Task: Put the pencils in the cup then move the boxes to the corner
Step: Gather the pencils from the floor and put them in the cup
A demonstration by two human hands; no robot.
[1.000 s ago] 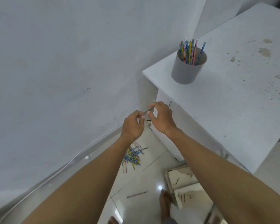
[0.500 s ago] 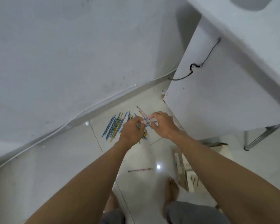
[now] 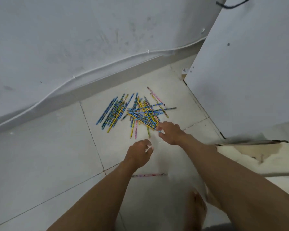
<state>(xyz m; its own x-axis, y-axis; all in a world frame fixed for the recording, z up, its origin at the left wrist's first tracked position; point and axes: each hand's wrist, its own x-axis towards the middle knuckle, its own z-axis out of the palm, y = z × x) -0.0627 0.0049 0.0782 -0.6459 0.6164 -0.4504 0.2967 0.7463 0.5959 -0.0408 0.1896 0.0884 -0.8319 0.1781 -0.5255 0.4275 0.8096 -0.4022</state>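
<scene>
The right hand (image 3: 171, 133) is reached down to the near edge of the pencils (image 3: 137, 111), its fingers curled; the fingertips lie at the ends of the nearest ones, but whether any is gripped cannot be told through the blur. The left hand (image 3: 138, 155) is held just behind and to the left, fingers loosely bent with thumb and forefinger close together; nothing can be made out between them. The pencils are strewn in a heap on the tiled floor (image 3: 48, 155), near the wall (image 3: 90, 39) and beside the white side panel (image 3: 249, 72) of the surface. A single pink pencil (image 3: 148, 175) lies apart, nearer the person, between the forearms. An opened cardboard box (image 3: 250, 150) is seen at the right, on the floor. Printed patterns cover the pencils, but no writing can be read.
</scene>
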